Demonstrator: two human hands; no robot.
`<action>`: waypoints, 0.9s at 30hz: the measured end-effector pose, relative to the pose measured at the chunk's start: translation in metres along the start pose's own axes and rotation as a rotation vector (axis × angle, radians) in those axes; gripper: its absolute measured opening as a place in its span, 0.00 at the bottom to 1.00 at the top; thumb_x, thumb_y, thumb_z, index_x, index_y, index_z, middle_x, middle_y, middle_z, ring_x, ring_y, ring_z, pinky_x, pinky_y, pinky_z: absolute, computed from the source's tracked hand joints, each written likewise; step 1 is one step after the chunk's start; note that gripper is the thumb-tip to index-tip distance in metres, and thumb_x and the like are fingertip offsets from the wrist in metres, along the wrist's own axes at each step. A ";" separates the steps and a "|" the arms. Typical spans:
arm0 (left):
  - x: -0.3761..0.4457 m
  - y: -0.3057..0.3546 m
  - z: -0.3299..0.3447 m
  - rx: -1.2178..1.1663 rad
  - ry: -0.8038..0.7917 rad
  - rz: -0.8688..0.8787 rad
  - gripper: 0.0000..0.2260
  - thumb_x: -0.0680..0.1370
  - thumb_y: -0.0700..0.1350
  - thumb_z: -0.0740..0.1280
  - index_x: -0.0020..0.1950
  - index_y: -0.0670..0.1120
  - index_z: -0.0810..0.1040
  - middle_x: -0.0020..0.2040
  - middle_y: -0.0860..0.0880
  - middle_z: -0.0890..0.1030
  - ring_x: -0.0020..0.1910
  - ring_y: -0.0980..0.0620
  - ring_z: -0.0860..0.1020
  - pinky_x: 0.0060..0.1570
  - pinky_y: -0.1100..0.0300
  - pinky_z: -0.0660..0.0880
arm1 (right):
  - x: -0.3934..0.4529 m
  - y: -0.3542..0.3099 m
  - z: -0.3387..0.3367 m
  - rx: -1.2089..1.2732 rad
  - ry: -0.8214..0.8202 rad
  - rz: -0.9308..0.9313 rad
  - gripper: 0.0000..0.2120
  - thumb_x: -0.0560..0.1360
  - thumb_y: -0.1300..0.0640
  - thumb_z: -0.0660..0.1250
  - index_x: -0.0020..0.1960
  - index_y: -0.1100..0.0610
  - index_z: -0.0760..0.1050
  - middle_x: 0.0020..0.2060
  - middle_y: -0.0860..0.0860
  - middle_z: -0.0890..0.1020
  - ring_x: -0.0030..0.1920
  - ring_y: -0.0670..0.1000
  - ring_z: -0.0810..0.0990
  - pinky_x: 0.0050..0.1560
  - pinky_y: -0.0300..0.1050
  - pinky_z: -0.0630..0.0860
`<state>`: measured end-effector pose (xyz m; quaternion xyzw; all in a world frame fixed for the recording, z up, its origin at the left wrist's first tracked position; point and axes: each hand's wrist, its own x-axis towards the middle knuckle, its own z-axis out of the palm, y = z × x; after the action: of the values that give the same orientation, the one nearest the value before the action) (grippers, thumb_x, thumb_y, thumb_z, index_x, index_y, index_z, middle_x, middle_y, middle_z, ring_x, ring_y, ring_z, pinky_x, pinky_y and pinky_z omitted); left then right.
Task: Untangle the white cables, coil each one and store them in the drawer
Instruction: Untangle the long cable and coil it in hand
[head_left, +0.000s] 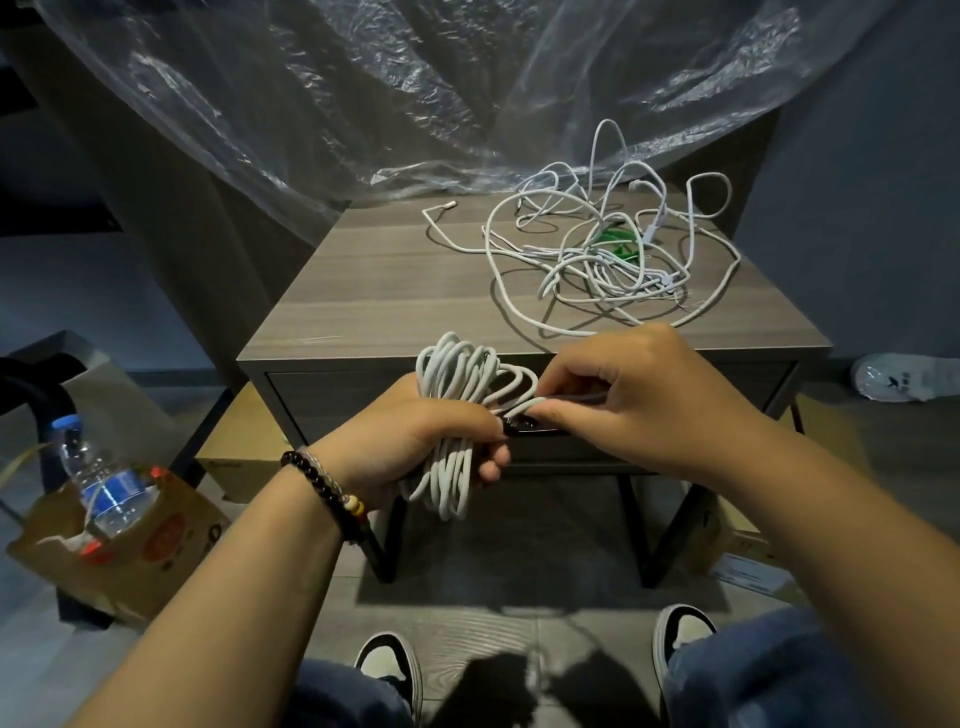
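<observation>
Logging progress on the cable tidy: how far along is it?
Done: one white cable is wound into a coil. In hand: the left hand grips that coil while the right hand pinches its loose end, apparently wrapping it. Left: the tangled pile of white cables lies on the side table, and the drawer looks closed, nothing stored.

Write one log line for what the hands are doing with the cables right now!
left hand: grips coiled cable | right hand: pinches its end | tangled cables: on table | drawer: closed

tabletop (363, 280) left bare, cable tangle (602, 249) right
</observation>
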<state>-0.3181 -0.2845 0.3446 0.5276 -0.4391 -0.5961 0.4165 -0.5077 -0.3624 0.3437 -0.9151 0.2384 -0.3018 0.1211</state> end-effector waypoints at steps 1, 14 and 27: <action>0.000 0.001 -0.001 0.027 0.023 0.012 0.05 0.66 0.34 0.68 0.41 0.36 0.77 0.30 0.41 0.78 0.25 0.50 0.77 0.26 0.62 0.76 | 0.000 0.002 -0.001 -0.011 -0.007 -0.008 0.13 0.71 0.43 0.67 0.43 0.52 0.83 0.35 0.44 0.83 0.36 0.45 0.81 0.36 0.50 0.77; 0.006 -0.008 -0.037 0.928 0.454 0.279 0.04 0.70 0.42 0.72 0.40 0.44 0.77 0.35 0.46 0.79 0.34 0.51 0.76 0.35 0.54 0.73 | 0.002 0.016 -0.001 -0.035 -0.088 0.115 0.08 0.72 0.48 0.69 0.44 0.52 0.84 0.36 0.44 0.84 0.38 0.42 0.81 0.41 0.49 0.79; -0.013 -0.003 -0.028 0.721 0.216 0.460 0.13 0.64 0.51 0.72 0.46 0.48 0.80 0.42 0.50 0.82 0.39 0.53 0.81 0.38 0.64 0.78 | 0.005 0.023 0.013 -0.091 -0.047 0.232 0.07 0.76 0.51 0.67 0.48 0.52 0.83 0.40 0.46 0.84 0.44 0.48 0.80 0.46 0.50 0.79</action>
<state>-0.2890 -0.2737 0.3434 0.5868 -0.6792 -0.2379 0.3711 -0.5047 -0.3838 0.3280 -0.8928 0.3531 -0.2531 0.1192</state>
